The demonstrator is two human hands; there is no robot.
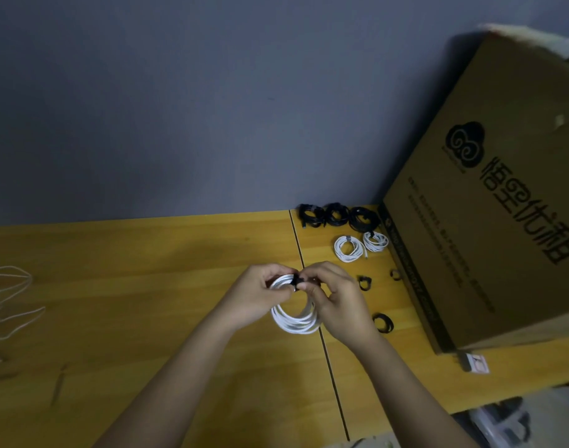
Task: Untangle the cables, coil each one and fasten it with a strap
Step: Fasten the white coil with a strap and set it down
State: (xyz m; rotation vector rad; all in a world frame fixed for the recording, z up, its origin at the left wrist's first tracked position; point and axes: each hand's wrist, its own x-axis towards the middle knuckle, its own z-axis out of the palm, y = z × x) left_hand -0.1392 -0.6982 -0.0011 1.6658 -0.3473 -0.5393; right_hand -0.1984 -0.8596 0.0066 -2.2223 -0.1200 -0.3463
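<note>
We start at the fingertips, where both thumbs and forefingers meet over a short black fabric strap (296, 281) at the top of a coiled white round cable (294, 313). The left hand (259, 299) has its fingers curled round the upper left of the coil, pinching the loops together so they cannot spring apart. The right hand (336, 297) has its fingers curled too, pinching the strap's free end against the bundle; we judge it is being wrapped or pressed closed, though the fastening itself is hidden by the fingers. The coil hangs below the hands, held just above the yellow wooden tabletop (147, 318), near the seam between two boards.

Moving outward, to the right of the hands lie three loose black straps (382, 322), close by, likely so the next can be picked up quickly. Beyond them, two finished white coils (348, 248) and a row of finished black coils (336, 215) sit beside a large brown cardboard box (487, 205), grouped away from the working area. At the far left edge a pale uncoiled cable (8, 302) sprawls in loose loops, probably waiting its turn. A grey wall (179, 108) stands behind the table.
</note>
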